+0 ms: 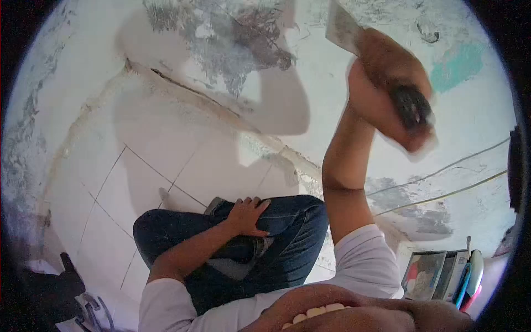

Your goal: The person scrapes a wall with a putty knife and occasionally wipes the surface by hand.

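Lower left corner: a black object (50, 293), dim and cut by the dark rim of the view; what it is cannot be told.
Floor: pale square tiles (105, 221) with dark joints, a shadow lying across them.
Wall base: a rough, brownish seam (204, 99) slants down to the right between floor and wall, with a dark gap along its upper part.
Legs: folded, in blue jeans (166, 235), above the tiles.
Left hand: the left hand (247, 217) rests palm down on the jeans, fingers spread, holding nothing.
Wall: a whitish wall (315, 94) with grey, flaking patches; the largest is at the upper middle.
Scraper: the scraper (344, 30) is at the upper right, in front of the wall, its flat blade pointing up and left; whether the blade touches the wall cannot be told.
Right hand: the right hand (390, 83), blurred, is closed around the scraper's black handle, the arm raised.
Right side of wall: two thin cables (442, 195) run slantwise below a green paint patch (458, 67).
Lower right: a box (425, 274) with a picture on it stands near blue and white items (470, 276).
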The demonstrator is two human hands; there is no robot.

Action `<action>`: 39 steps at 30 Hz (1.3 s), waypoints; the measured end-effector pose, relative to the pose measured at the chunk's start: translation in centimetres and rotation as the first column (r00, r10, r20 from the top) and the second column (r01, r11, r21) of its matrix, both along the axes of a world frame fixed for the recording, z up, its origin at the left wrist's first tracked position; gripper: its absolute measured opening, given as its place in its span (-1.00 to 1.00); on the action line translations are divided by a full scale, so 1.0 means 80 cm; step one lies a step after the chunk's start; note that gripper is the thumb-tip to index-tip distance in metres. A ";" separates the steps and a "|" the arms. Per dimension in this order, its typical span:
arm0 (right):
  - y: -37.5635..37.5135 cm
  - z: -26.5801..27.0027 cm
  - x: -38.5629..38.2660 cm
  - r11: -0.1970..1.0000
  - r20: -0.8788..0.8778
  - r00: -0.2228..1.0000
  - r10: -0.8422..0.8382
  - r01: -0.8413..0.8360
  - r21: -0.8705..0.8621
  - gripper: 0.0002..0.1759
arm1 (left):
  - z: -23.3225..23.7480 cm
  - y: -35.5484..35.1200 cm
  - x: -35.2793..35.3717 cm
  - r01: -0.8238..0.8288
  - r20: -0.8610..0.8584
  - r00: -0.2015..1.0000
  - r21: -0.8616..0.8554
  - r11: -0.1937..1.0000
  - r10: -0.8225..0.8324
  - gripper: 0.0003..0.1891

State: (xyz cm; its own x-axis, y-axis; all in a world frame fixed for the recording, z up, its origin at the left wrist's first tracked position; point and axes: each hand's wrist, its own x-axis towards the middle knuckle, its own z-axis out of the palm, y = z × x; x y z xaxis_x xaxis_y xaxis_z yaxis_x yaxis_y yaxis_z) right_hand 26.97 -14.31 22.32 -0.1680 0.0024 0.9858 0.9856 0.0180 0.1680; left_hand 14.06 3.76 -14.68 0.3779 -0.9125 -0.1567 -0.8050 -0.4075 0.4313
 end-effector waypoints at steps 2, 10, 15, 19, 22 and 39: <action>-0.025 0.000 0.030 0.996 -0.076 0.995 -0.063 0.067 0.055 -0.18 | -0.009 -0.007 0.004 -0.008 0.007 1.000 -0.031 0.999 0.009 0.16; -0.021 0.003 0.030 0.982 -0.170 0.981 -0.097 0.067 -0.175 -0.30 | -0.007 -0.003 -0.005 0.001 -0.030 1.000 -0.060 0.998 -0.003 0.14; -0.004 0.004 0.012 0.838 -0.281 0.882 0.379 -0.197 0.510 -0.27 | -0.011 -0.005 0.005 0.013 0.028 1.000 -0.051 0.999 -0.011 0.16; 0.006 0.008 0.009 0.952 -0.349 0.907 -0.235 0.287 0.105 -0.19 | -0.006 -0.005 0.006 0.020 -0.019 1.000 -0.035 0.999 -0.020 0.17; -0.044 0.006 0.026 0.971 -0.180 0.958 0.225 -0.237 -0.045 -0.35 | -0.009 -0.007 0.015 0.003 0.066 0.998 -0.055 0.998 0.000 0.16; -0.006 -0.004 0.020 0.992 -0.329 0.937 -0.122 0.129 0.002 -0.35 | -0.003 -0.005 0.005 0.019 0.039 0.999 -0.020 1.000 -0.018 0.14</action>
